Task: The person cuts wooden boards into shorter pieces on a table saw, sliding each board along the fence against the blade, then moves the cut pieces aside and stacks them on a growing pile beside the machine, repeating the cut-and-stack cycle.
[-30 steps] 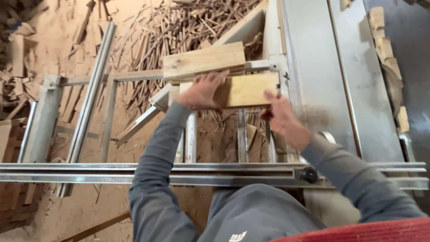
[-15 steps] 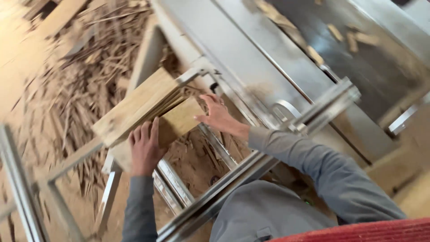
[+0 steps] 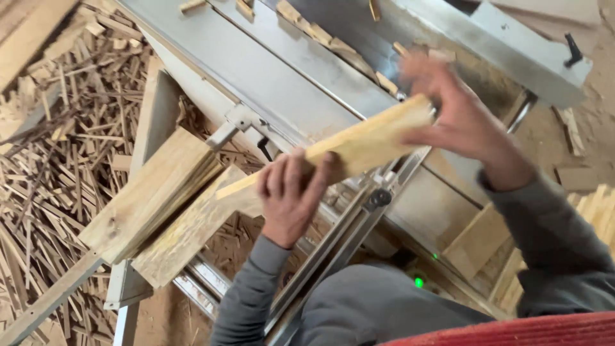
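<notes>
Off to the left lies a heap of thin wood offcuts (image 3: pixel 45 160), and beside it a stack of planks (image 3: pixel 154 198) rests on the metal frame (image 3: pixel 125 288) at the saw table's (image 3: pixel 275 70) near-left corner. The left hand (image 3: pixel 291 192) is closed around the middle of a pale wooden board (image 3: pixel 359 144), seemingly steadying its weight. The right hand (image 3: pixel 461 115), blurred, has fingers curled on the board's far end, over the table's near edge, so both ends are controlled. Small wood blocks (image 3: pixel 314 29) line the table's far side.
</notes>
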